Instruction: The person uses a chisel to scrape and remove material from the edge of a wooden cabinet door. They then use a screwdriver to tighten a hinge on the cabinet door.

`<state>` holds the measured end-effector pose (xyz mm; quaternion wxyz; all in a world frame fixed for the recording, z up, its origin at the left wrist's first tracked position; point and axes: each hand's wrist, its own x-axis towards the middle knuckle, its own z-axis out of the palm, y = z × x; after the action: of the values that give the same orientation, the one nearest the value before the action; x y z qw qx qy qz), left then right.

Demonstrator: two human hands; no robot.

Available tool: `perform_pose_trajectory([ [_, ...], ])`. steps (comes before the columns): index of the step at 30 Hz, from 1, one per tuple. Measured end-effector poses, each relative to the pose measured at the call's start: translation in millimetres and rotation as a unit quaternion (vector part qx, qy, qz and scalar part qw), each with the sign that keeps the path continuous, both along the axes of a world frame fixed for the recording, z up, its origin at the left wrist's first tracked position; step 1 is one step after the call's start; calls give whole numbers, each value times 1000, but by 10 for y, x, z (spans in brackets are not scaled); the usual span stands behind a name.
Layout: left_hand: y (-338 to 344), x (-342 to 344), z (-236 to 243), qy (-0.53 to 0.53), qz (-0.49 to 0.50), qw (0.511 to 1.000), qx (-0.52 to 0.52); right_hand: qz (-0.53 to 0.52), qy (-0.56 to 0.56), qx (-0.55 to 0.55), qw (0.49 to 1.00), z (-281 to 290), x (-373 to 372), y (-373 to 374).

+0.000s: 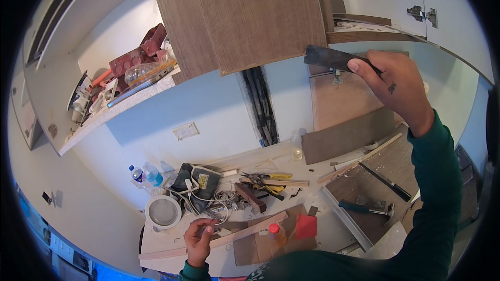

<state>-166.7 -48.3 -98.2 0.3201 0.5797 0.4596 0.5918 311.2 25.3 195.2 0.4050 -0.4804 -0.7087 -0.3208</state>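
Observation:
My right hand (393,83) is raised at the upper right, closed around a dark flat strip (328,58). The strip points left, and its far end appears close to the lower edge of a brown wood-grain cabinet door (260,15); whether they touch I cannot tell. Low over the bench, my left hand (198,239) has its fingers curled and the thumb near the index finger. Anything small between them cannot be made out. Beside that hand lie a long pale wood strip (229,237) and a white cable (227,211).
Pliers (255,178), a dark pouch (205,179) and a round white light fitting (163,212) lie on the bench. A hammer (364,207) rests on a brown panel at right. A red-capped bottle (276,234) stands in front. An open shelf (122,96) juts out upper left.

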Motion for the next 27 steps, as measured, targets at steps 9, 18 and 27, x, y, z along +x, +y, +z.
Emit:
perform_pose_trajectory([
  [9,52,137,109,30,-22,999,-5,8,3,4,1000,18,14,-2],
  [18,3,156,190,44,-23,999,16,2,-16,23,1000,-17,29,74],
  [27,-19,151,223,38,-37,998,18,7,15,-10,1000,8,69,-6],
])
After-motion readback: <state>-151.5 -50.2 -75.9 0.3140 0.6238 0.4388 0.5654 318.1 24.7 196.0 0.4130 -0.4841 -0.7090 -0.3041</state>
